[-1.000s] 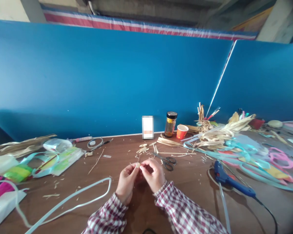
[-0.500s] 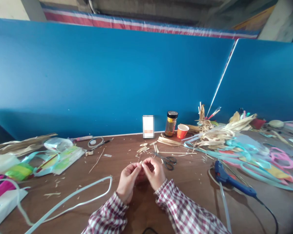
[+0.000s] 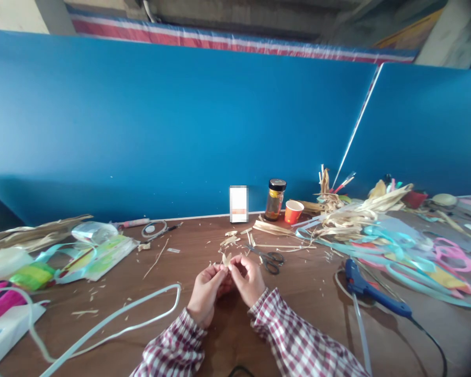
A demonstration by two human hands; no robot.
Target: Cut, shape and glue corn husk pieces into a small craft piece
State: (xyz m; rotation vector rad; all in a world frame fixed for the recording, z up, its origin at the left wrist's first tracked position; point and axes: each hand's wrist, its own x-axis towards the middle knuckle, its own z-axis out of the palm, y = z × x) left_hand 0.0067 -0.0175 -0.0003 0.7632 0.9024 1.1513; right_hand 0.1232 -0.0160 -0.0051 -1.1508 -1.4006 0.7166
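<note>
Bare brown wooden tabletop (image 3: 306, 293) is lying open in the lower middle of the frame, around the left hand (image 3: 205, 290) and right hand (image 3: 249, 280). Just beyond the right hand, black-handled steel scissors (image 3: 267, 258) are blocking the way up the frame. At lower right, a blue hot-glue gun (image 3: 371, 293) with its black cord is barring the path. At lower left, a looping pale blue plastic strap (image 3: 133, 317) is crossing the surface. Dried straw husks (image 3: 349, 220) are crowding the upper right.
</note>
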